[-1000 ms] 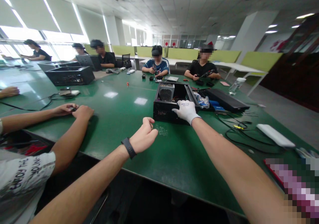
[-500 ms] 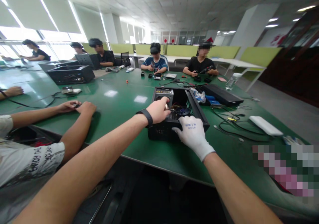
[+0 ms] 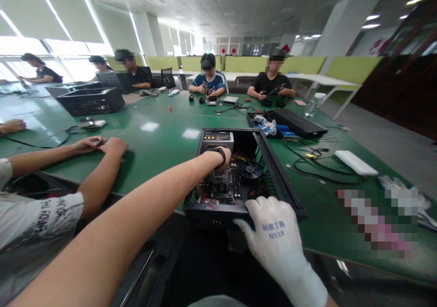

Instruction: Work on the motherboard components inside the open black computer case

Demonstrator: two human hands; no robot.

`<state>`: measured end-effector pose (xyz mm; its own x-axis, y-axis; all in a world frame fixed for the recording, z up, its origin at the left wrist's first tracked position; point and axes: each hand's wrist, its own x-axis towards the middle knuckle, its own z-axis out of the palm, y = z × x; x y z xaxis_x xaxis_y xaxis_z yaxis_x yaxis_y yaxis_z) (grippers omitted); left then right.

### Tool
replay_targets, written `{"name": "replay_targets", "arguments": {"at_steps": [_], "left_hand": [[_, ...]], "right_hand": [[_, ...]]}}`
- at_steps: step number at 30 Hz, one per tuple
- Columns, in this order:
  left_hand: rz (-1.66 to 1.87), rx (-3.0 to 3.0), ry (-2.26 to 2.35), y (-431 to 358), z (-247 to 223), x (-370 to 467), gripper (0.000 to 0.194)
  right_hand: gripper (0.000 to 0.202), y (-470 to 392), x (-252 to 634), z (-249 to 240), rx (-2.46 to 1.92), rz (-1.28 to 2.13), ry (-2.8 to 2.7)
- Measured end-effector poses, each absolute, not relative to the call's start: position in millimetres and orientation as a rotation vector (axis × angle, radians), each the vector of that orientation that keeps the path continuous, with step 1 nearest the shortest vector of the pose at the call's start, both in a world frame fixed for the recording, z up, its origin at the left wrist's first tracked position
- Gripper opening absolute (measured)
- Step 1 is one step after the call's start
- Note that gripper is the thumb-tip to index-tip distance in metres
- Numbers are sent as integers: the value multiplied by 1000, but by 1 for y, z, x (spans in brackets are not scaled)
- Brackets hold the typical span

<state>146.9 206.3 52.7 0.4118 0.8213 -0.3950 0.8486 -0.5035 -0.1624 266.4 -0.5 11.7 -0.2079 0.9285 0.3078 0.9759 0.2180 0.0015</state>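
Note:
A black computer case (image 3: 191, 216) lies with its open side up at the near edge of the green table, in front of me. Inside it are a circuit board (image 3: 221, 186), a round black fan (image 3: 251, 169) and a power supply unit (image 3: 218, 137) at the far left. My bare left hand (image 3: 223, 158), below a black wristband, reaches down into the case near the power supply; its fingers are hidden. My right hand (image 3: 273, 225), in a white glove, is closed over the near rim of the case, thumb on the outside.
To the right lie black cables (image 3: 303, 166), a white box-like object (image 3: 355, 162) and gloves (image 3: 399, 191). Farther back are a black panel (image 3: 297, 124) and a clear bottle (image 3: 314, 104). A co-worker's hands (image 3: 109, 145) are close on the left; other people sit across the table.
The computer case has come toward me, its near side now at the table edge. My right hand moved back with it. My left hand went from the power supply's top to deeper inside.

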Motion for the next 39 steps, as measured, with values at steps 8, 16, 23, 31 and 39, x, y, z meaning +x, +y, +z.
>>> {"name": "replay_targets", "arguments": {"at_steps": [8,16,23,31,39], "left_hand": [[-776,2530,1541,216,15,144,65],[-887,2517,1537,231,-6,149,73],[-765,2506,1574,247,-24,146,70],[-628,2500,1595,246,-26,143,58],[-633,2472,1602,245,-21,144,46]], "right_hand": [[21,-13,269,9,-1763,-260,-2227],[21,-12,268,10,-1762,-265,-2236],[21,-11,267,11,-1769,-251,-2244],[21,-11,267,13,-1787,-272,-2260],[20,-12,267,12,-1786,-276,-2263]]}}
